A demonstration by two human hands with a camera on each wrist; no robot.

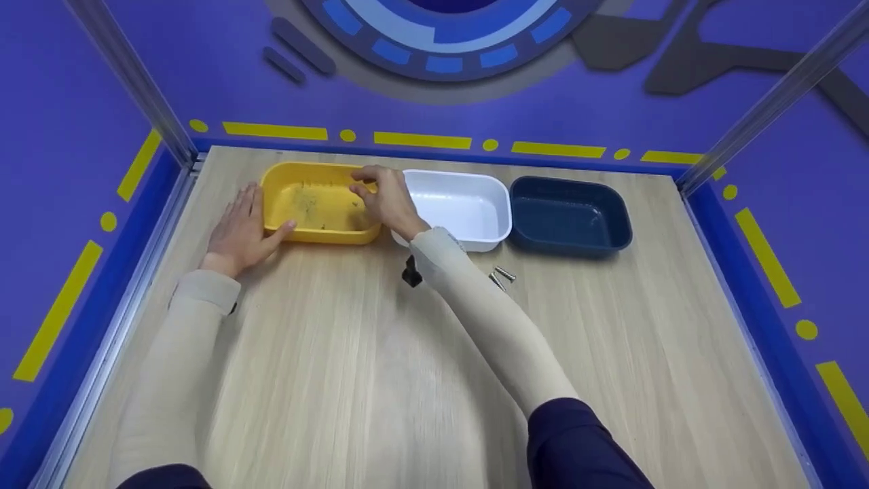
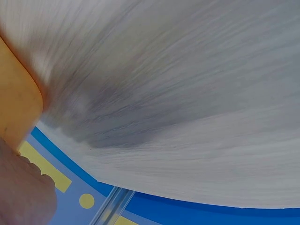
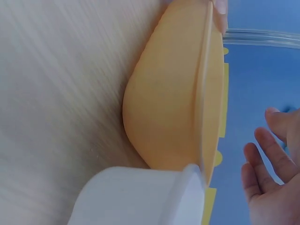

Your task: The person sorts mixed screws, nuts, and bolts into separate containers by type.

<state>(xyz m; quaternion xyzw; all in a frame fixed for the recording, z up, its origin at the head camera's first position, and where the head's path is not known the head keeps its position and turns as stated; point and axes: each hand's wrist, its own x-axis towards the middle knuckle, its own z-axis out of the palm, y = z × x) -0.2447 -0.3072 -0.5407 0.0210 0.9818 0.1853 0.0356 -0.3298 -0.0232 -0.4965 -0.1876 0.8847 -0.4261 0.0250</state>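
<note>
A yellow bin (image 1: 326, 236) stands at the left of the row, with a few small dark bits on its floor. My left hand (image 1: 239, 231) rests against its left end with straight fingers, the thumb at the front rim. Over the bin's right end hovers my right hand (image 1: 390, 200), fingers loosely bent. In the right wrist view its fingers (image 3: 276, 164) are spread apart with nothing between them. The right forearm crosses in front of the white bin (image 1: 468, 178), which stands beside the yellow one. Part of my left hand (image 2: 26, 192) shows in the left wrist view.
A dark blue bin (image 1: 570, 246) stands right of the white one. Silver screws (image 1: 505, 274) lie on the wooden table (image 1: 380, 380) in front of the bins. A small black object (image 1: 411, 274) is partly hidden by the right sleeve. Blue-purple walls enclose the table's back and sides.
</note>
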